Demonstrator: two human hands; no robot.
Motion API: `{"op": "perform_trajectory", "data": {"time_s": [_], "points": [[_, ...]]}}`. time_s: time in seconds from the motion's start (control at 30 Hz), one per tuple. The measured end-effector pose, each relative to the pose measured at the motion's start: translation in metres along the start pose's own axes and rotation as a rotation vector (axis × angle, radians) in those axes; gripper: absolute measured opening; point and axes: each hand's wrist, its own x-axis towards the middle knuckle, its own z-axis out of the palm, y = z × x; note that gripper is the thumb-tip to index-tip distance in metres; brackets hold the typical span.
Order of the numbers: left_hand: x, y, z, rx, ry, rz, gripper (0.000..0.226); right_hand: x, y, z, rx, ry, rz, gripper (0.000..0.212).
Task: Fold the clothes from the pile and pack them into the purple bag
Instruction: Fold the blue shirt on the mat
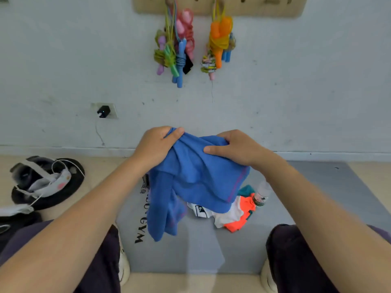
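Down at the near edge of the grey gym mat [196, 250], the person's knees in dark trousers frame the work, with pale shoes at either side, and both bare forearms reach forward over it. Between them hangs the blue garment [190, 182], lifted clear of the mat and bunched along its top edge: the left hand [156, 146] has its fingers [176, 132] and thumb curled round one gathered corner, and the right hand [239, 146] grips the other end, thumb pressed across the cloth. The two hands sit about level and equally near, so the cloth's upper edge runs left to right between them while its long axis drops straight down toward the knees, one loose flap trailing lower under the left hand. It looks soft, thin, a plain mid blue with a purplish seam along a hem, and still crumpled; I judge it wants shaking out flat before any fold. Just beyond and under it lies the rest of the pile [230, 212], white and orange pieces with some teal, and a plastic bottle [262, 193] touching its far side. I cannot see a purple bag anywhere. To the left, on the floor, sits a dark round thing strewn with white straps [46, 182]. Farthest off, skipping ropes [179, 45] hang on the wall.
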Motion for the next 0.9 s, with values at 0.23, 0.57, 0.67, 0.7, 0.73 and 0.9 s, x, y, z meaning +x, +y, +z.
{"op": "perform_trajectory", "data": {"time_s": [0.23,0.57,0.67,0.7,0.73,0.9], "points": [[-0.035,-0.001,-0.001,-0.015,-0.439,-0.219,0.042,-0.014,0.007,0.015,0.170,0.242,-0.032,0.038],[-0.023,-0.023,0.015,-0.490,-0.119,-0.600,0.071,-0.009,0.022,0.039,0.135,0.315,-0.080,0.019],[-0.021,-0.022,0.018,-0.733,-0.199,-0.558,0.043,-0.019,0.016,0.054,0.254,0.033,-0.091,0.031],[-0.022,-0.018,0.018,-0.820,-0.264,-0.524,0.043,-0.021,0.015,0.059,0.246,-0.012,-0.085,0.040],[-0.023,-0.015,0.018,-0.900,-0.309,-0.501,0.045,-0.021,0.015,0.062,0.215,-0.017,-0.077,0.046],[-0.025,-0.006,0.020,-0.939,-0.280,-0.440,0.057,-0.018,0.013,0.056,0.209,0.089,-0.026,0.030]]}}
